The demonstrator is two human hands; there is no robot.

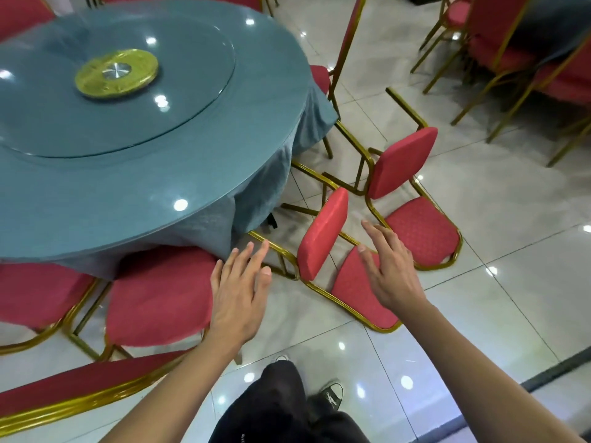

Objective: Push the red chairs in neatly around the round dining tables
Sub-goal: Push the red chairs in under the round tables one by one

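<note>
A round table (pixel 134 199) with a teal cloth and glass turntable fills the upper left. Two red chairs with gold frames lie tipped over on the floor to its right: the nearer chair (pixel 323 238) and the farther chair (pixel 403 161). My right hand (pixel 390 270) hovers open above the nearer tipped chair's back pad. My left hand (pixel 240 289) is open, fingers spread, beside the seat of an upright red chair (pixel 160 298) tucked under the table's edge. Neither hand holds anything.
Another red seat (pixel 38 292) sits under the table at left. A chair back (pixel 80 388) crosses the lower left corner. An upright chair (pixel 345 59) stands at the table's right side. More red chairs (pixel 518 52) cluster at the upper right. Glossy tiled floor (pixel 511 251).
</note>
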